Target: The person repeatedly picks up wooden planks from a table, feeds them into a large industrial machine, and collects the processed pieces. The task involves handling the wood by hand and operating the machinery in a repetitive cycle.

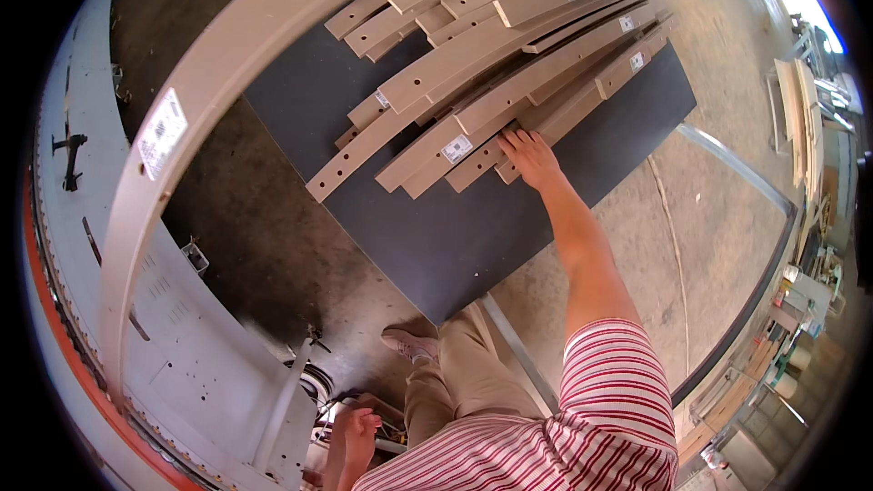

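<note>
On a dark tabletop (400, 245) lies a loose pile of long brown wooden boards (473, 32), many with drilled holes and white labels. My right hand (529, 158) reaches out to the near ends of the boards on the pile's right side. Its fingers curl over the edge of a narrow brown board (573, 116); the thumb is hidden. My left hand (360, 427) hangs low beside my body, fingers loosely bent and apart, with nothing visible in it. Another long brown board (214, 55) with a label sweeps close past the camera on the left.
A long pale machine bed (195, 355) with an orange lower edge runs along the left. A metal table leg (518, 350) stands beside my legs. A dark curved rail (750, 309) crosses the right side. Stacked boards (800, 127) and cluttered shelving line the far right.
</note>
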The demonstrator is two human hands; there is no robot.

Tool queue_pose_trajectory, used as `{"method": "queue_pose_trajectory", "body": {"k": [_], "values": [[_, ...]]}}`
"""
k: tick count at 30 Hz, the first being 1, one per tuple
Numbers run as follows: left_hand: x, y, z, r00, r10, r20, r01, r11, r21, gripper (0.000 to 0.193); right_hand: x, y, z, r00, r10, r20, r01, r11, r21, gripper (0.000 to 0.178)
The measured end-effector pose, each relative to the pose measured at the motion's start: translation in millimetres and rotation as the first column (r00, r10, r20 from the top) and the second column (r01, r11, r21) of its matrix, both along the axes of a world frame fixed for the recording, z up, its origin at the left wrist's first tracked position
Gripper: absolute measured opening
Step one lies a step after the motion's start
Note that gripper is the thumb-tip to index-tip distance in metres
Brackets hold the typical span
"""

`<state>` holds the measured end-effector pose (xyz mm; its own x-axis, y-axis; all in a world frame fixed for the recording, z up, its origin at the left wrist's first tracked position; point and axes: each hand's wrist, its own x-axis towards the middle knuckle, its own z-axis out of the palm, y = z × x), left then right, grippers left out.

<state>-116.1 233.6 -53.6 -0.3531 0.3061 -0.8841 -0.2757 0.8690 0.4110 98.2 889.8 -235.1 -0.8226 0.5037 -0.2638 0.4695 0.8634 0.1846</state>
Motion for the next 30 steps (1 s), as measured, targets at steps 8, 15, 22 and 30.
{"method": "queue_pose_trajectory", "body": {"k": [8, 15, 22, 30], "values": [[-3.4, 16.4, -17.5, 0.985, -0.173, -0.018, 0.173, 0.985, -0.024, 0.024, -7.9, 22.1, -5.2, 0.994, -0.068, 0.085, 0.09, 0.955, -0.283, 0.068], [-5.3, 2.9, -27.0, 0.994, -0.104, -0.038, 0.105, 0.994, 0.02, 0.024, -4.2, -4.3, -4.7, 0.988, -0.071, 0.136, 0.096, 0.977, -0.189, 0.063], [8.7, -10.0, -40.1, 0.985, -0.175, 0.002, 0.175, 0.985, -0.007, 0.026, -6.3, -100.9, -29.4, 0.991, 0.03, -0.13, -0.072, 0.94, -0.333, 0.027], [6.7, -8.3, -42.1, 0.992, -0.104, 0.067, 0.105, 0.994, -0.013, 0.019, -44.1, -225.1, -22.8, 0.938, 0.001, -0.347, -0.208, 0.804, -0.558, 0.027]]}}
